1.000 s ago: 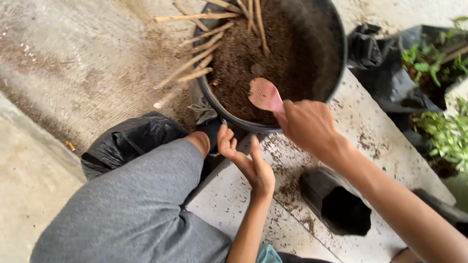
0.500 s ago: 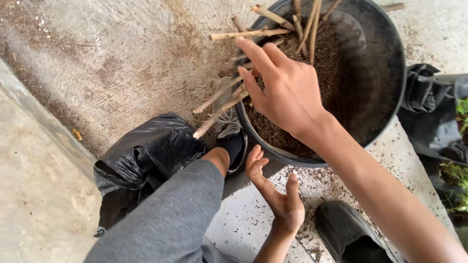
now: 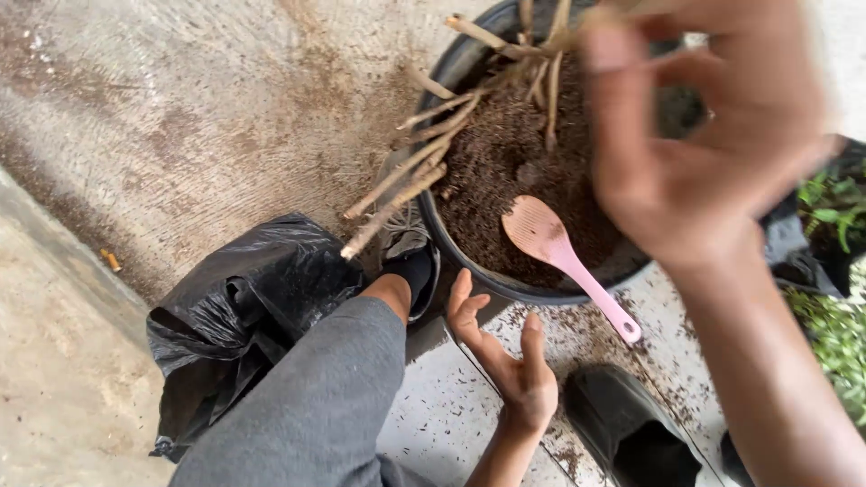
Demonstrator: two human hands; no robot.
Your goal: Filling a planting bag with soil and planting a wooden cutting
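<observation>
Head view: right hand (image 3: 695, 153) raised, blurred; left hand (image 3: 505, 361) open, palm-up.

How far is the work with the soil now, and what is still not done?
Done: the black basin holds dark soil, with bare sticks lying across one side. In hand: nothing is gripped; the pink spoon rests on the soil, the right hand is raised and blurred above it, and the left hand lies open by the rim. Left: the small black bag looks unfilled.
</observation>
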